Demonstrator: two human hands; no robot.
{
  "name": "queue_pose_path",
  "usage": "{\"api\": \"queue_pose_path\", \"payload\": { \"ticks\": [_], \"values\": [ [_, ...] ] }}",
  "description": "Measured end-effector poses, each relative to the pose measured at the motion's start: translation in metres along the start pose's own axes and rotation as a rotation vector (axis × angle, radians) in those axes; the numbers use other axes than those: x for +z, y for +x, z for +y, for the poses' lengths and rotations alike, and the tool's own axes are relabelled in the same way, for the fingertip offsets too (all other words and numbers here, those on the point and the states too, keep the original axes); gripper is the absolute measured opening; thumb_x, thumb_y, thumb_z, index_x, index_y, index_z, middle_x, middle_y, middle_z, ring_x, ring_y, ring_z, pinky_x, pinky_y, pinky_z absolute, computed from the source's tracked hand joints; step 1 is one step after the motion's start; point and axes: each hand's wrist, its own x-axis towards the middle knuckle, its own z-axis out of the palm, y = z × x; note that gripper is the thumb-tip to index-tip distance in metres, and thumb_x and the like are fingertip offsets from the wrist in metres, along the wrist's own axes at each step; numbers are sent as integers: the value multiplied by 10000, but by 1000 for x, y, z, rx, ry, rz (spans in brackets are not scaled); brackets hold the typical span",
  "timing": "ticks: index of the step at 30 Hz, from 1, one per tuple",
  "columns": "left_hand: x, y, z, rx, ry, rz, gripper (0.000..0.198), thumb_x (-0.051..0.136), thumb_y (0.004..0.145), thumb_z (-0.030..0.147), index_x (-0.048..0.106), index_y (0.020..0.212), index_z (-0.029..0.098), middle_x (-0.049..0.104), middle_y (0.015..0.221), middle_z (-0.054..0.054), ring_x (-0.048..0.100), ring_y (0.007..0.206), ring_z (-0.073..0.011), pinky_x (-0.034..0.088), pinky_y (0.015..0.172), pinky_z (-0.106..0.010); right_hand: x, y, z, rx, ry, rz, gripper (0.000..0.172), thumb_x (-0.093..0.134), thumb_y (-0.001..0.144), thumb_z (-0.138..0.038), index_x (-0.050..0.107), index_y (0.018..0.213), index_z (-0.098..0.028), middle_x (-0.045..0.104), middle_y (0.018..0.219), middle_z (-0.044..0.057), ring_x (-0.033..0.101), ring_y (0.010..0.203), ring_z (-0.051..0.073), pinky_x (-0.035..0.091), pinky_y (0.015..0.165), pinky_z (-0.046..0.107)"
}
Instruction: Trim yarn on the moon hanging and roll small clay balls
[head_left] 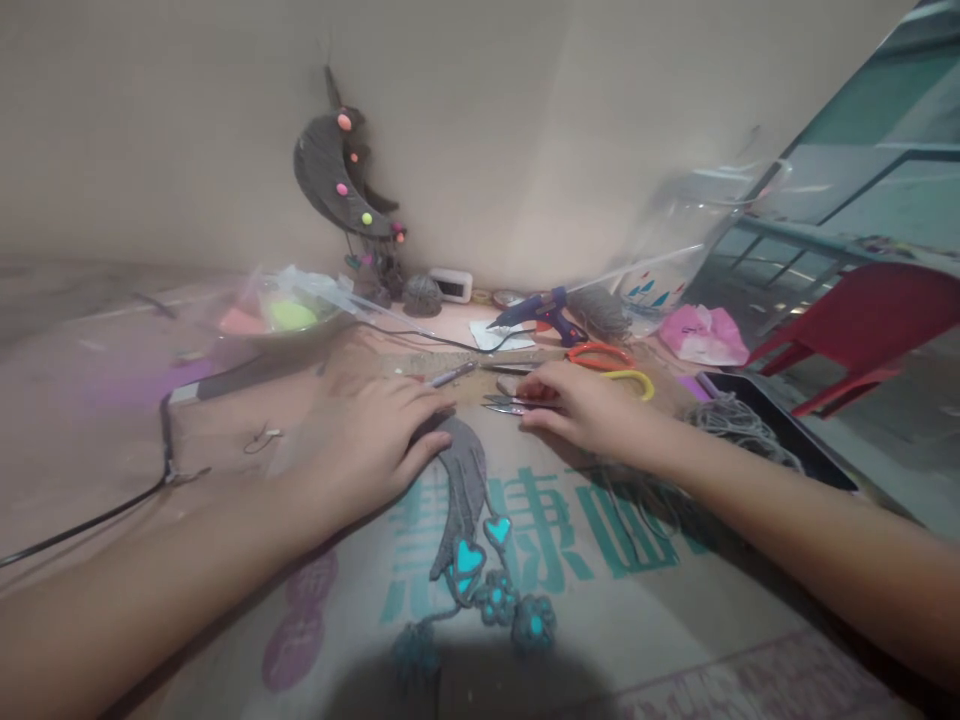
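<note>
My left hand (371,435) lies flat, fingers spread, on the top end of a grey yarn-wrapped crescent ornament (466,490) that rests on a printed cardboard sheet (637,600). Teal hearts and flower shapes (495,590) hang at the ornament's lower end. My right hand (585,405) curls its fingers around small metal snips (517,403) just right of the ornament's top. Orange-handled scissors (600,355) and a yellow handle (634,380) lie just behind that hand.
A purple glue gun (544,312) lies further back with its black cord (420,335). A finished crescent ornament (337,175) hangs on the wall. A yarn ball (422,295), pink bag (701,335), loose grey yarn (739,425), dark tray (780,430) and red chair (862,330) stand around.
</note>
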Motion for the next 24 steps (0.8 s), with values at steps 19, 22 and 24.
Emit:
{"api": "queue_pose_path", "payload": {
  "ticks": [19, 22, 24],
  "values": [
    [-1, -3, 3, 173, -42, 170, 227, 534, 978, 304, 629, 1176, 241, 695, 1142, -66, 580, 1140, -239, 414, 996, -398, 16, -24, -17, -348, 155, 120, 139, 530, 965, -202, 655, 917, -164, 678, 814, 45, 608, 755, 154, 459, 706, 262],
    [-1, -4, 4, 209, -67, 187, 189, 538, 973, 280, 650, 1122, 249, 692, 1119, -59, 576, 1121, -234, 413, 987, -397, 16, -25, -16, -345, 164, 94, 132, 531, 956, -194, 648, 906, -161, 664, 803, 46, 595, 748, 154, 448, 698, 261],
    [-1, -4, 5, 211, -70, 142, 189, 543, 964, 285, 648, 1113, 238, 694, 1087, -61, 576, 1108, -245, 405, 987, -414, 15, -25, -17, -351, 165, 83, 133, 533, 956, -200, 647, 899, -164, 657, 799, 47, 589, 741, 156, 442, 691, 264]
  ]
}}
